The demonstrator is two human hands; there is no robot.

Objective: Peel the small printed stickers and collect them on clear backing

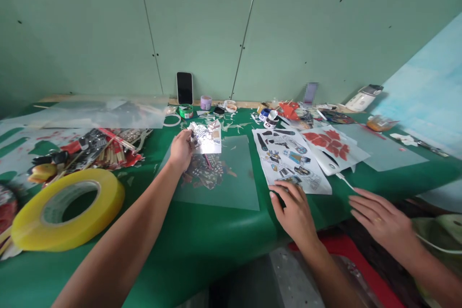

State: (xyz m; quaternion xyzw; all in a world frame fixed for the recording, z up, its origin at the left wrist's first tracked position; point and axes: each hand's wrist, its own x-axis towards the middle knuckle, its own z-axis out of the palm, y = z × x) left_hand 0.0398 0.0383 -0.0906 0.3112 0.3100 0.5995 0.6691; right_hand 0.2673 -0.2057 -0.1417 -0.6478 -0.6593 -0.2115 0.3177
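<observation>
My left hand (pixel 182 147) grips a small, shiny white sheet (pixel 212 143) by its left side; a crumpled-looking dark and silvery pattern shows on it. Under it lies a translucent plastic sheet (pixel 238 173) with a mosaic of dark and brown patches (pixel 209 175). A thin dark reddish stick (pixel 208 161) shows just below the held sheet. My right hand (pixel 294 209), fingers loosely apart and nothing in them, hovers at or touches the lower edge of a printed paper (pixel 317 180) with coloured shapes; contact cannot be told.
A co-worker's hand (pixel 382 216) is by a white cable (pixel 344 180) at right. A yellow tape roll (pixel 111 202) and a heap of scraps and sticks (pixel 119 151) lie left. Paint jars (pixel 186 111) and a phone (pixel 185 88) stand along the wall. Red-painted pieces (pixel 328 142) lie right.
</observation>
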